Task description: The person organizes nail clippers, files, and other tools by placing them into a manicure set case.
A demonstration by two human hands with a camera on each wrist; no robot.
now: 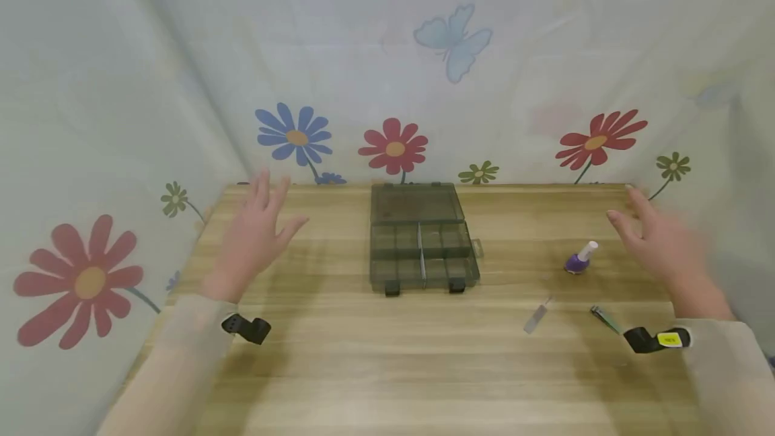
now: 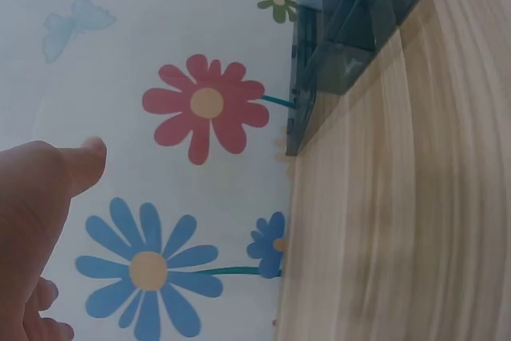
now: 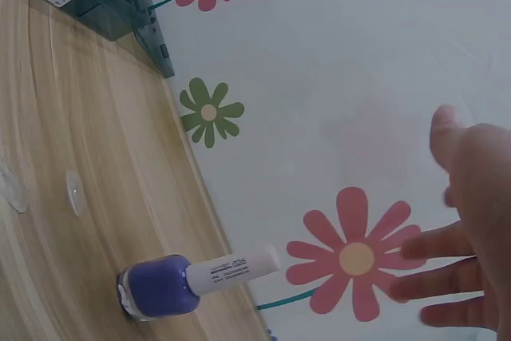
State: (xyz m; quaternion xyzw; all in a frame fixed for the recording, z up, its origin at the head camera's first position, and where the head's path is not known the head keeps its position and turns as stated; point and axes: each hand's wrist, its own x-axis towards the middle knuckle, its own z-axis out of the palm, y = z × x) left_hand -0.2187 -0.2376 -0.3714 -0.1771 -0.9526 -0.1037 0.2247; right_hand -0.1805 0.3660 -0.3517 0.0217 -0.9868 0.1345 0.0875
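Observation:
In the head view, a dark translucent compartment box point(image 1: 396, 268) lies with its lid point(image 1: 414, 202) folded back at the middle of the wooden table. My left hand point(image 1: 251, 237) hovers to its left, fingers spread, touching nothing. Over the table's right side my right hand point(image 1: 666, 247) is raised, slightly blurred, fingers apart and holding nothing. Nearest to it stands a purple nail polish bottle point(image 1: 577, 263) with a white cap. Closer to the front lie nail clippers point(image 1: 605, 319), partly behind the right wrist camera, and a small flat tool point(image 1: 535, 319) with a thin tip.
White cloth point(image 1: 363, 52) printed with flowers and a butterfly hangs behind and beside the table point(image 1: 387, 369). Small clear pieces point(image 3: 75, 192) lie on the wood near the bottle. The box's inside has several compartments with dividers.

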